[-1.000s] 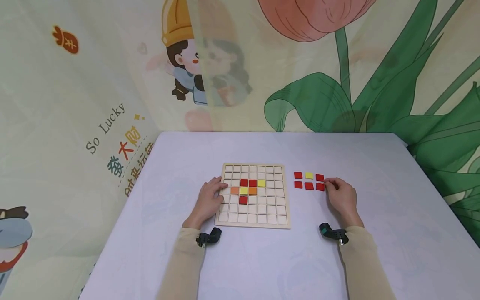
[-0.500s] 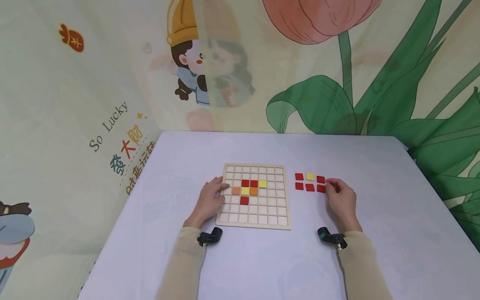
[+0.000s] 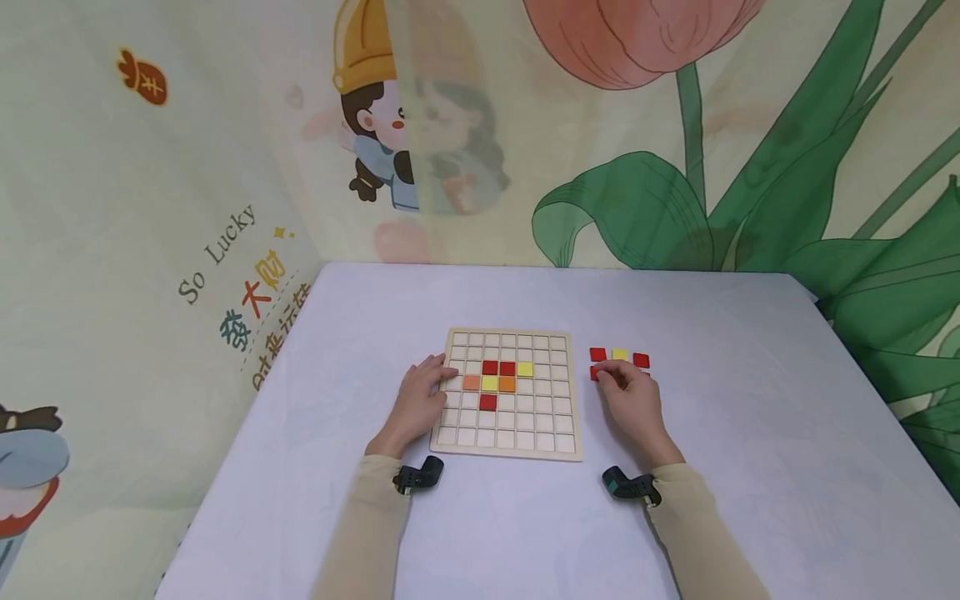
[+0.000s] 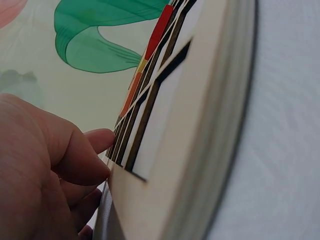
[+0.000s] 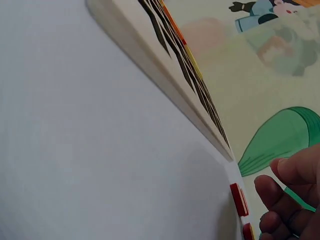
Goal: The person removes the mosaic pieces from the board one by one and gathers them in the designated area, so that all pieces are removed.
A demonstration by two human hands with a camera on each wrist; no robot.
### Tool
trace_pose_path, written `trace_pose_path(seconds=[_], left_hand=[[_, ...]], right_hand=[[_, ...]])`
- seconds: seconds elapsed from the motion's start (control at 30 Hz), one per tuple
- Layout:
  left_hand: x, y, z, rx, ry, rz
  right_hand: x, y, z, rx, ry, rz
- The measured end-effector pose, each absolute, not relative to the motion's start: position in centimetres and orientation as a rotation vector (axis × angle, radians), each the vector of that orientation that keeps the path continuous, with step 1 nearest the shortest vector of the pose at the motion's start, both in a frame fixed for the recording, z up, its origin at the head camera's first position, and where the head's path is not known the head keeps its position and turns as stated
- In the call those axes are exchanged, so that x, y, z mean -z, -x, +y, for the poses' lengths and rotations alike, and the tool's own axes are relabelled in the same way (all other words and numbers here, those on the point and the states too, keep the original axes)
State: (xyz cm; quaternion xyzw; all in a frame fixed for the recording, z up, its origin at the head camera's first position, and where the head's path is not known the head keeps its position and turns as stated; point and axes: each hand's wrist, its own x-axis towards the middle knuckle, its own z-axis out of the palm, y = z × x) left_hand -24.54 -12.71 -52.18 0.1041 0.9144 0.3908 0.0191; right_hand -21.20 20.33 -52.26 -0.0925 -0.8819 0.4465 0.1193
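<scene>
Leftward along two short rows of tiles the right hand [image 3: 636,408] has moved since half a second ago, from their right end to the left end of the near row, while the left hand [image 3: 411,402] has stayed in place. The right hand's thumb and forefinger stand slightly apart, with no tile visible between them; they are just beside one red tile [image 3: 593,374], and I cannot tell whether they touch it. That hand hides the middle of the near row. Three tiles make up the far row: two red, at left [image 3: 597,355] and right [image 3: 641,361], and one yellow [image 3: 619,355] between them. The left hand, thumb and forefinger apart, touches the left edge of one gridded wooden board [image 3: 504,455], seven columns wide, lying flat to the left of the loose rows. Seven tiles sit in its cells: three red (two side by side [image 3: 490,367] [image 3: 507,368], one nearer [image 3: 487,402]), two yellow [image 3: 525,369] [image 3: 490,383] and two orange [image 3: 471,382] [image 3: 507,383], the left one paler. Two black wrist devices [image 3: 420,475] [image 3: 630,485] and two beige sleeves [image 3: 363,533] [image 3: 705,533] lie nearer on the white surface [image 3: 517,533]. One printed backdrop [image 3: 480,233] stands beyond.
</scene>
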Motion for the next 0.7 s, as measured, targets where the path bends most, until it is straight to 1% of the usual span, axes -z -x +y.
trace_pose_path(seconds=[0.37, 0.7], left_hand=[[51.9, 24.6, -12.8, -1.238, -0.316, 2.828], [52.1, 24.7, -12.7, -1.226, -0.316, 2.820]], right_hand=[[51.6, 21.3, 17.0, -1.381, 0.093, -2.613], [52.1, 21.2, 14.3, -1.410, -0.034, -2.644]])
